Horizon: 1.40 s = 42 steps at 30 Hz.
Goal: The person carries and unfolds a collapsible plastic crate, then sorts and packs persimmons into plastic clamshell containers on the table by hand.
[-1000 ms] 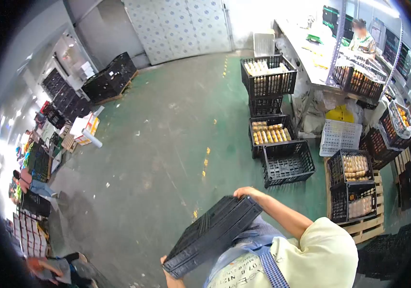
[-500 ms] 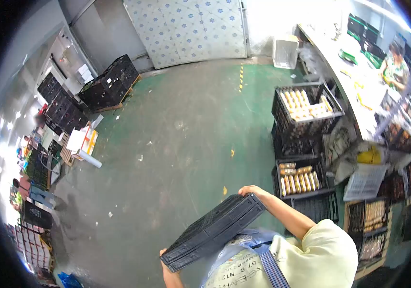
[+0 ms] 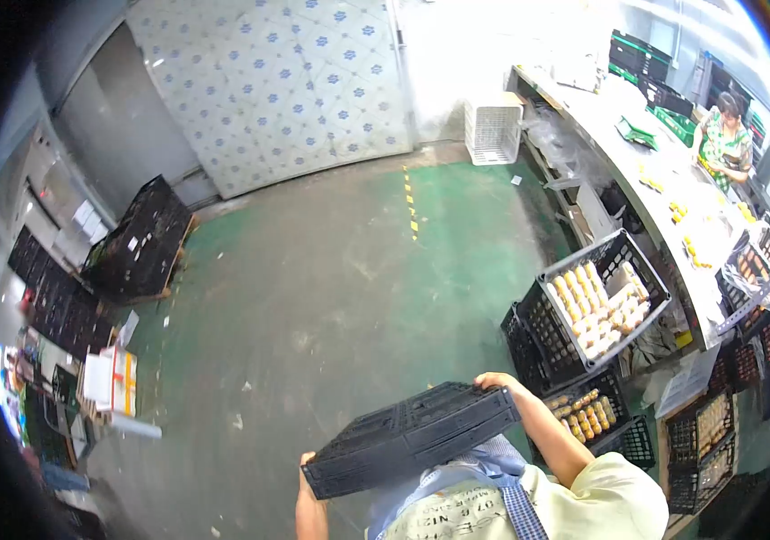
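A flat black plastic crate, apparently folded (image 3: pixel 412 434), is held in front of my body at waist height, slightly tilted. My left hand (image 3: pixel 308 461) grips its left end, and my right hand (image 3: pixel 496 382) grips its far right corner, fingers wrapped over the edge. To the right of it stands a stack topped by a black crate (image 3: pixel 540 310) filled with packed yellowish produce. Another black crate with packed produce (image 3: pixel 594 418) sits nearer, just beyond my right forearm.
A long white worktable (image 3: pixel 673 211) runs along the right, with a person (image 3: pixel 725 144) behind it. A white basket (image 3: pixel 493 133) stands by the far wall. Black crates on a pallet (image 3: pixel 138 243) and a white box (image 3: pixel 111 382) are at the left.
The view has moved forward toward the sliding door and worktable. The stacked produce crates now appear closer. Both hands still hold the flat black crate, which now looks more level.
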Each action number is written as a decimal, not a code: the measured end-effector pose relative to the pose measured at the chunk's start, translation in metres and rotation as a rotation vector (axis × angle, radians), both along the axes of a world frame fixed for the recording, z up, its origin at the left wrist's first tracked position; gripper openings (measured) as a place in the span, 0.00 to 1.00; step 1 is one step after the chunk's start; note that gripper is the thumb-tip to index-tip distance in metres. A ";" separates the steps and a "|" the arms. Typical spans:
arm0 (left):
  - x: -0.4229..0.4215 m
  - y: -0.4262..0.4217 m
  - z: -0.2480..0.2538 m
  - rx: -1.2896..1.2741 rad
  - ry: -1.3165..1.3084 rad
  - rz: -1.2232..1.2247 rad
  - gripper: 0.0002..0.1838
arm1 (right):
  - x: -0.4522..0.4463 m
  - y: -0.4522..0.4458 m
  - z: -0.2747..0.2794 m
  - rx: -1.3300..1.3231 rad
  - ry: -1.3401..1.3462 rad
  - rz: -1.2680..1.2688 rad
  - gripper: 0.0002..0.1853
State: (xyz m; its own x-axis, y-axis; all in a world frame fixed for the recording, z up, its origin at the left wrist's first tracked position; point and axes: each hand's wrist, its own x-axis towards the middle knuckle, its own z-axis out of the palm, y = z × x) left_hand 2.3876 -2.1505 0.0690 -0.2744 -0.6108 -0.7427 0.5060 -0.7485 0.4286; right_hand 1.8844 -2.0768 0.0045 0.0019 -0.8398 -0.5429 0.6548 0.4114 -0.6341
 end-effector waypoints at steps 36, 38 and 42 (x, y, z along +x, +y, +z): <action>-0.905 -1.082 0.111 -0.118 -0.036 -0.826 0.26 | -0.698 -0.783 0.081 -0.135 0.202 -0.737 0.05; -0.985 -1.129 0.123 -0.190 -0.052 -0.870 0.26 | -0.754 -0.815 0.118 -0.091 0.056 -0.873 0.06; -1.130 -1.201 0.186 -0.243 0.068 -0.947 0.28 | -0.871 -0.865 0.156 -0.174 0.246 -0.883 0.06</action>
State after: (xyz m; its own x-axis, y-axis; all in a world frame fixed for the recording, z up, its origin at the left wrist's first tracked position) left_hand 1.2576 -3.3510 0.2547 -0.7674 -0.2500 -0.5904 -0.2295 -0.7527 0.6170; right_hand 1.0131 -2.9413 0.1601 -0.7749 -0.5513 -0.3091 0.5235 -0.2857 -0.8027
